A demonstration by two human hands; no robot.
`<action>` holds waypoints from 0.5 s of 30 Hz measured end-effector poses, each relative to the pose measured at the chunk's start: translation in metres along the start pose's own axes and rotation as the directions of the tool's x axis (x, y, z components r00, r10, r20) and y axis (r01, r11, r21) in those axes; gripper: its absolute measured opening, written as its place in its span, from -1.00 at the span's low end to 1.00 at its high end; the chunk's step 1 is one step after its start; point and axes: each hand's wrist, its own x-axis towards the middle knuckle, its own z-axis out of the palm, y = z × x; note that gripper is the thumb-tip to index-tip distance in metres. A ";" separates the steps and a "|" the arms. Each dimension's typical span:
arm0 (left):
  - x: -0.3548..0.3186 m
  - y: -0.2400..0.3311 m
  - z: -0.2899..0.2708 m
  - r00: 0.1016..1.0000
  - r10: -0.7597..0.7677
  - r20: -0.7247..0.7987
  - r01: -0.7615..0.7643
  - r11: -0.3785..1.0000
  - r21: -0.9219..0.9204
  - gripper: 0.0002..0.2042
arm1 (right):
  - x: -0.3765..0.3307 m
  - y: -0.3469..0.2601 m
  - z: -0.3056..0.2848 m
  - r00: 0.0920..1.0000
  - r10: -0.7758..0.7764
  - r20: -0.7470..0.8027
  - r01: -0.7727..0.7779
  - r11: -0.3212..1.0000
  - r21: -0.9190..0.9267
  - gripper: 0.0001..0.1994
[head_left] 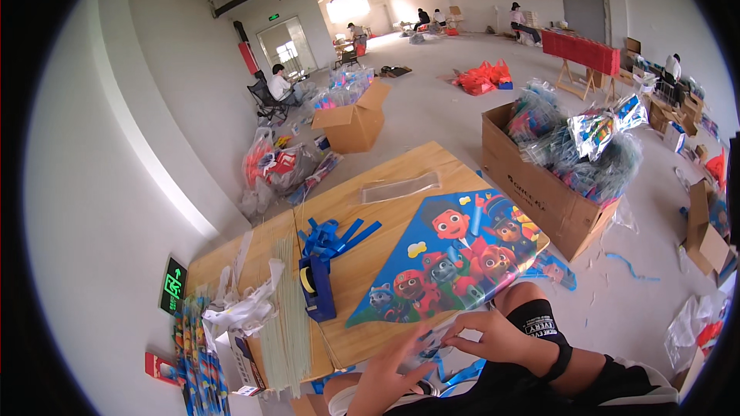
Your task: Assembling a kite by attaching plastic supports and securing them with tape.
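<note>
A blue kite sheet [455, 250] printed with cartoon dogs and a child lies on the wooden table, its near edge by my hands. Just off that edge, over my lap, my right hand [493, 337] is closed in a pinch at a small, shiny, bluish-clear piece [428, 344]. What exactly its fingertips hold is too small to make out. Beside it on the left is my left hand [389, 374], smeared by motion, its fingers close to the same piece. Blue ribbon strips [466, 374] hang below the hands.
A blue tape dispenser [321, 300], blue ribbon strips [327, 240], thin pale rods [284, 316] and a clear strip [401, 188] lie on the table. Cardboard boxes [532, 192] of bagged goods stand beyond it. Several people sit farther off, one person [284, 86] at the left.
</note>
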 end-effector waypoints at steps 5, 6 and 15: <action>-0.011 -0.014 0.009 0.913 -0.314 -0.260 0.249 0.934 -0.255 -0.82 | 0.001 0.001 -0.002 1.000 0.030 -0.008 -0.029 0.990 0.139 -0.87; -0.012 -0.012 0.008 0.912 -0.318 -0.259 0.253 0.933 -0.254 -0.82 | 0.002 0.001 -0.002 1.000 0.012 0.001 -0.012 0.983 0.183 -0.88; -0.009 0.022 0.003 0.843 -0.423 -0.333 0.366 0.904 -0.221 -0.89 | 0.007 -0.037 0.002 1.000 0.007 -0.005 -0.005 0.948 0.319 -0.85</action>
